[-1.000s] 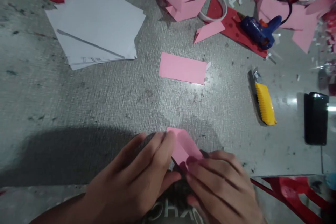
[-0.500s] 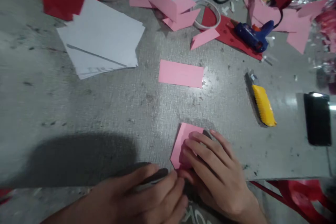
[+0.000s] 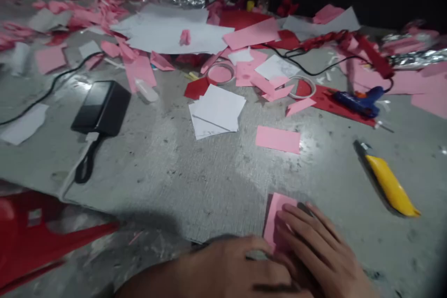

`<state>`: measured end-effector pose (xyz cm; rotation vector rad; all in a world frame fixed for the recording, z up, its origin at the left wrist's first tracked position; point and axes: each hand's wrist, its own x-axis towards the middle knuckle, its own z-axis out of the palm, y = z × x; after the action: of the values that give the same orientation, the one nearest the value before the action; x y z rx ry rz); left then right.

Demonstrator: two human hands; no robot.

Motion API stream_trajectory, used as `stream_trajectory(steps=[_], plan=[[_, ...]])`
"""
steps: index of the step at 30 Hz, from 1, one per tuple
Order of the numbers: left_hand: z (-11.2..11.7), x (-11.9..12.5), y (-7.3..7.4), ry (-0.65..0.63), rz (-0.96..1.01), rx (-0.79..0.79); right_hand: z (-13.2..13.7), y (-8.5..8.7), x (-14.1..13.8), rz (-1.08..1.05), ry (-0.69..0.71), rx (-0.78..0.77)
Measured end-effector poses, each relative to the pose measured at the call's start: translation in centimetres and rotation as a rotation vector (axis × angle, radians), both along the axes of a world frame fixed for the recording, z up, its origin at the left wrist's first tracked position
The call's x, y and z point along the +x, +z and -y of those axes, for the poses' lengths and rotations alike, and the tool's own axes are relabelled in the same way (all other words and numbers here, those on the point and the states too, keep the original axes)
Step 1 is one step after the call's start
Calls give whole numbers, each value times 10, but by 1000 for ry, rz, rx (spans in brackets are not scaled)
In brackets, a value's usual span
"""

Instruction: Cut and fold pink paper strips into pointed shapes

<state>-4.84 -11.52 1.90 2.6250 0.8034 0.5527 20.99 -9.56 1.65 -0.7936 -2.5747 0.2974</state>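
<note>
At the near edge of the desk (image 3: 209,186), a folded piece of pink paper (image 3: 274,219) lies partly under the right hand (image 3: 319,247), a pale crease-like line running along its uncovered left side. The right hand rests palm down, its fingers stretched over the paper and pressing it to the surface; its thumb is mostly hidden, so I cannot tell whether its grip also pinches the sheet. The left hand (image 3: 240,265) is blurred and sits low, close against the right one at the paper's lower edge. Its fingers are bent, and I cannot tell how wide or narrow its grip is, or whether it holds anything.

Beyond the hands lies a flat pink strip (image 3: 278,139), well apart from them. To the right of the folded paper, a yellow cutter (image 3: 393,184) lies slantwise. Farther back, a blue glue gun (image 3: 359,101) rests on a red strip (image 3: 326,105). Left of the pink strip is a small stack of white paper (image 3: 220,109), and farther left stands a black box (image 3: 101,107) with a white cable plugged into its near side. Pink scraps and large white sheets (image 3: 157,32) spread across the back.
</note>
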Motion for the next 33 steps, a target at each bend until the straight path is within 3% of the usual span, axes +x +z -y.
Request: stream_trajectory(steps=[1,2,4,6,8,16,20,24,33], plan=[[0,-1,2,-36,86,42,1,3,-3,10,-4,-10],[0,-3,3,8,175,82,2,6,-7,16,-16,-31],[-2,-6,1,224,252,139,5,9,-12,5,-52,-87],[-5,-6,-3,446,158,140,7,10,-14,-3,-73,-154],[-8,-4,-7,516,62,149,7,11,-15,2,-63,-205],[-14,8,-7,455,-19,59,3,12,-10,7,-65,-267],[-11,8,-11,454,25,164,2,12,-10,20,-74,-257],[-9,5,-15,377,71,157,2,13,-9,40,-74,-287],[-8,3,-13,224,-60,148,2,13,-7,21,-73,-313]])
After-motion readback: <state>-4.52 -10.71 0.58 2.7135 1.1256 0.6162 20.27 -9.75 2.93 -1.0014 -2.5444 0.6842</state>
